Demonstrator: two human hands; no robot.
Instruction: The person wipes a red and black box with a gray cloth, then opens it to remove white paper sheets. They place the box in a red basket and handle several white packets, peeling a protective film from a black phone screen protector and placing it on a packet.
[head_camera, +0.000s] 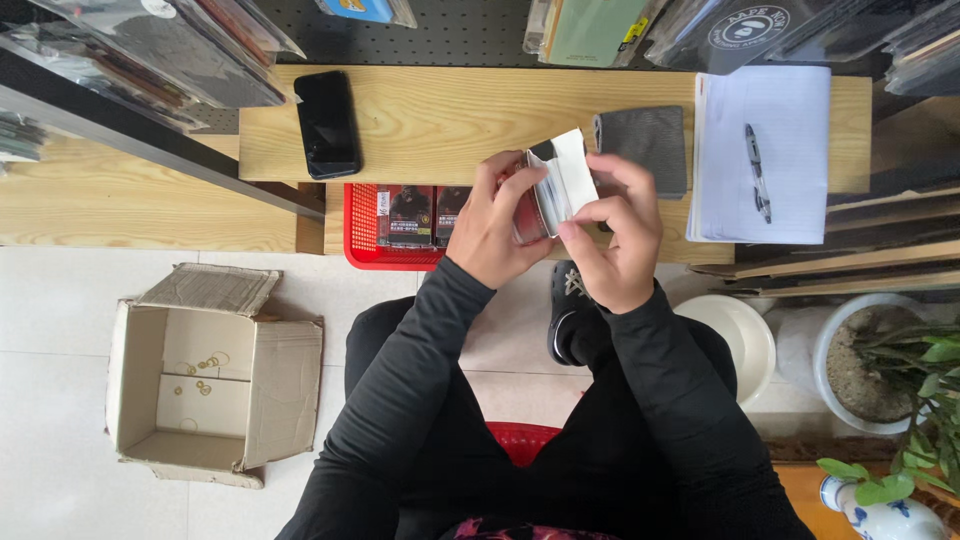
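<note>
Both my hands hold a small stack of white cards (566, 180) in front of the wooden shelf (450, 110). My left hand (497, 225) grips the stack from the left side, fingers curled around its lower edge. My right hand (617, 235) pinches the front card from the right, thumb and fingers on its white face. The stack is tilted, with its edges fanned slightly. Behind it lies a grey cloth pouch (645, 145) on the shelf.
A black phone (327, 122) lies on the shelf's left, and a white notepad (790, 190) with a pen (758, 170) on the right. A red basket (365, 235) holds small boxes. An open cardboard box (200, 375) sits on the tile floor. Potted plants (880, 370) stand right.
</note>
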